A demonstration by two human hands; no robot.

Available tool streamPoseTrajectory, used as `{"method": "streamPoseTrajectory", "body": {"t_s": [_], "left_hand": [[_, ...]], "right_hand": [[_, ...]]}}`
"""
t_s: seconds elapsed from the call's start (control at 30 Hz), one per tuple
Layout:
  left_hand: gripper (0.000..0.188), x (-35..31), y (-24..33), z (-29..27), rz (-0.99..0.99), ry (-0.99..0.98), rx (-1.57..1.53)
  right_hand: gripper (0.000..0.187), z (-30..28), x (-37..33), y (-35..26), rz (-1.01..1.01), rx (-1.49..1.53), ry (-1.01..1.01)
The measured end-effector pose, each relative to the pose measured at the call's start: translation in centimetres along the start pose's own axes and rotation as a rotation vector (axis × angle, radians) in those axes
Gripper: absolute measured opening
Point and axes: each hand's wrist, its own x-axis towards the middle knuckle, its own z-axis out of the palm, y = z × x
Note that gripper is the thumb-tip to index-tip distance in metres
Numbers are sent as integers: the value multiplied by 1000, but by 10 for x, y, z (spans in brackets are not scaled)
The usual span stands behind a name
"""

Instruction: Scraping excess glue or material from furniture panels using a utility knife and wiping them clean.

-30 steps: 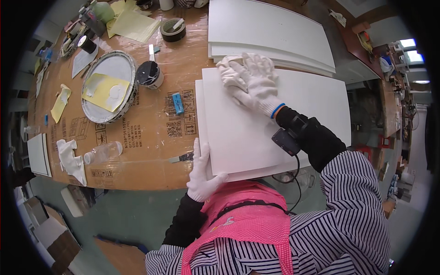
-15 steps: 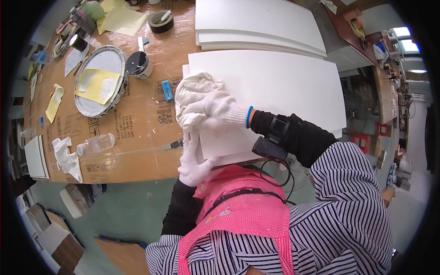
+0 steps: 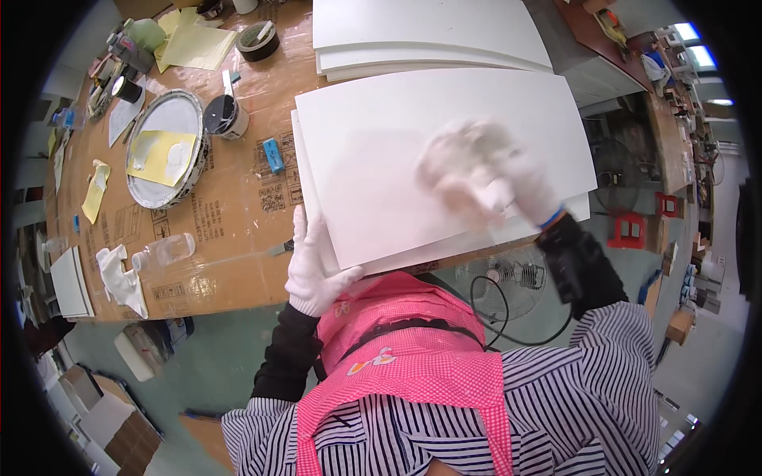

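White knitted gloves covered both hands. The left hand (image 3: 313, 274) was spread wide at the near left corner of the white board (image 3: 381, 151), its fingers pointing away along the left edge and its thumb splayed along the near one; they touched the corner and grasped nothing else. The right hand (image 3: 516, 182) was over a bunched white cloth (image 3: 460, 155) on the board's right half — too blurred to tell how tightly its fingers were closed.

The board lay on the near side of the table (image 3: 206, 278), on top of another board that poked out at the left and near edges. A second stack of white boards (image 3: 429, 36) lay just beyond it, and a blue block (image 3: 273, 155) to its left.

Half a second earlier, the right hand and cloth had been at the board's left end, close by the left hand; now they were well apart — while the left hand had kept to its corner.
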Motion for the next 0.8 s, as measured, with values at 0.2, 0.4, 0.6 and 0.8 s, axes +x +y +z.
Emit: {"method": "streamPoseTrajectory", "body": {"t_s": [0.2, 0.4, 0.6, 0.8], "left_hand": [[126, 13, -6, 0, 22, -100, 69], [131, 8, -9, -2, -80, -152, -61], [120, 12, -5, 0, -7, -128, -39], [117, 12, -46, 3, 274, -16, 126]], "right_hand": [[80, -57, 41, 89, 47, -743, 554], [71, 102, 48, -65, -189, -801, 72], [55, 182, -28, -119, -735, -334, -96], [37, 176, -59, -131, -311, 487, -566]]}}
